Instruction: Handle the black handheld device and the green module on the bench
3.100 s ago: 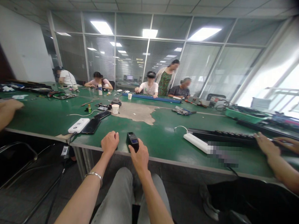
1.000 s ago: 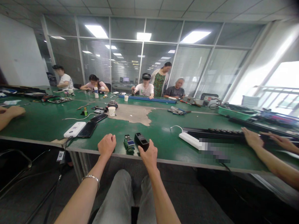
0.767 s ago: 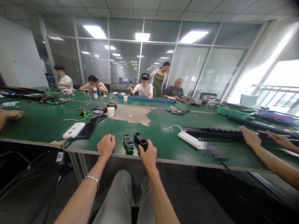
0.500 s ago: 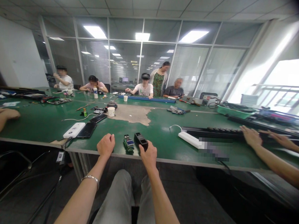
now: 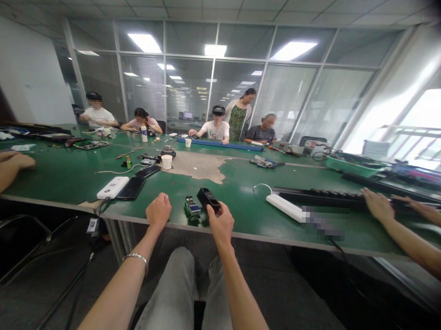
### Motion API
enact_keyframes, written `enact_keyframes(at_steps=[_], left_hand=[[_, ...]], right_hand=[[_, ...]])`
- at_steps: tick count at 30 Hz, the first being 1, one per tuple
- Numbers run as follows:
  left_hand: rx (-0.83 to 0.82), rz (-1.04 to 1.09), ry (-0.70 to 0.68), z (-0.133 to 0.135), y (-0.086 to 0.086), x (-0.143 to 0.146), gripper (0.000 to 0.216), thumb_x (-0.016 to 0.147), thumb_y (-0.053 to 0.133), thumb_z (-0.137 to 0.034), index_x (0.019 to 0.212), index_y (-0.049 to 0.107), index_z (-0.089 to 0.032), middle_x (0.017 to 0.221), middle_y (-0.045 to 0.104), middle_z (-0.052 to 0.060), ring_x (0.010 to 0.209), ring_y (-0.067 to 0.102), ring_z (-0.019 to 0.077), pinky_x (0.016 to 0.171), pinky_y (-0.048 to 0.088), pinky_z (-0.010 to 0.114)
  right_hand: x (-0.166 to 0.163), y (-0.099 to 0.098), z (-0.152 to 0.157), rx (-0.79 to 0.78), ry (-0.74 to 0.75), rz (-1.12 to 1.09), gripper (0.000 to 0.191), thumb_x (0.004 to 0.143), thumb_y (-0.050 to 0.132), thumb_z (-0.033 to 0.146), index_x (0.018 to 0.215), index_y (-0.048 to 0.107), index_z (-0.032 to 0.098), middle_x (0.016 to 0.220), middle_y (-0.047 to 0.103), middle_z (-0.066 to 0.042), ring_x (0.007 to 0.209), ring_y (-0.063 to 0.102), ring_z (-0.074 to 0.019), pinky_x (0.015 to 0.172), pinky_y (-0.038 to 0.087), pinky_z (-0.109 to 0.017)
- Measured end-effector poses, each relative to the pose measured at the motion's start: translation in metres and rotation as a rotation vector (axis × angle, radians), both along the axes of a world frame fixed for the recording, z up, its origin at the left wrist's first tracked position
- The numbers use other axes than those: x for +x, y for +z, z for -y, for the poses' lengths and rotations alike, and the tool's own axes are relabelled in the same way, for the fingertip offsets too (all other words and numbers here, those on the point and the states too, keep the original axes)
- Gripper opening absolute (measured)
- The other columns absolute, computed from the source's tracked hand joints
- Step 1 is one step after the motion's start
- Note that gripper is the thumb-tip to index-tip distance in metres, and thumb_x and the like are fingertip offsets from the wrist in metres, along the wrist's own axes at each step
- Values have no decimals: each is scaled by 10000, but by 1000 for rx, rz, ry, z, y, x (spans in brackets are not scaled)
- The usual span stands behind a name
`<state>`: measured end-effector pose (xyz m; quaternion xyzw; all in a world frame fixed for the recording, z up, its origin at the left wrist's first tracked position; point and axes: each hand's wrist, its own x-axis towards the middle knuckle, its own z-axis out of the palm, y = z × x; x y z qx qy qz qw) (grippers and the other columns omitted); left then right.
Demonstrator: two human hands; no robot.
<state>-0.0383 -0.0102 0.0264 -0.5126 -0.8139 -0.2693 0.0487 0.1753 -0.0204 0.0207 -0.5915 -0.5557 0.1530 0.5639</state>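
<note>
My right hand (image 5: 222,224) grips a black plastic casing (image 5: 208,200), long and box-shaped with openings in its face, by its near end. The casing is tilted, its far end pointing away and to the left. Just left of it a green circuit board (image 5: 192,210) with a small bluish screen sits on the table near the front edge. Further left, my left hand (image 5: 159,211) rests closed in a loose fist by the table edge. Its inner side is hidden, so I cannot see whether anything is in it.
A white power strip (image 5: 285,208) lies to the right, a white power bank (image 5: 113,187) and a dark phone (image 5: 131,188) to the left. Beyond stands a paper cup (image 5: 166,161). Co-workers' hands (image 5: 379,204) rest at the right, another person's arms (image 5: 9,168) at the left.
My right hand has lifted and tilted the black casing slightly, bringing its far end closer to the circuit board. My left hand stays closed in about the same place. The view has shifted a little.
</note>
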Motion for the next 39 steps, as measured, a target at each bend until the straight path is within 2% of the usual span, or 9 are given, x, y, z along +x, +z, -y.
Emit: enact_keyframes(at_steps=[8,17,27,32,39], left_hand=[[9,2,-1,0,-1,-2,419,969,270,-431,1015,639,-238,903,693,94,786,629,209,683,370,273],[8,-1,5,1,1,-1,400,964,301,-416,1012,655,-236,907,697,90,805,636,211,683,379,268],[12,-4,-4,0,-2,-1,393,962,305,-410,1001,654,-234,910,696,92,801,633,207,687,381,269],[19,1,-6,2,-1,-2,388,958,314,-401,994,662,-234,906,695,91,798,633,212,684,379,275],[32,5,-13,2,-4,-3,382,953,324,-402,960,663,-227,905,696,89,789,629,211,676,367,273]], right_hand=[[-30,23,8,33,90,60,385,807,599,452,1090,637,194,916,709,-56,815,646,-201,747,452,-284],[-45,27,16,82,50,288,374,834,589,423,1110,612,172,976,686,-88,899,624,-218,788,424,-286],[-52,28,19,40,16,393,329,850,585,418,1076,596,179,947,684,-86,876,626,-234,742,405,-286],[-53,24,22,18,20,413,367,841,606,392,1131,578,170,970,683,-105,908,630,-243,760,411,-292],[-52,5,27,7,48,429,391,839,608,369,1170,569,165,989,679,-114,951,627,-259,803,430,-313]])
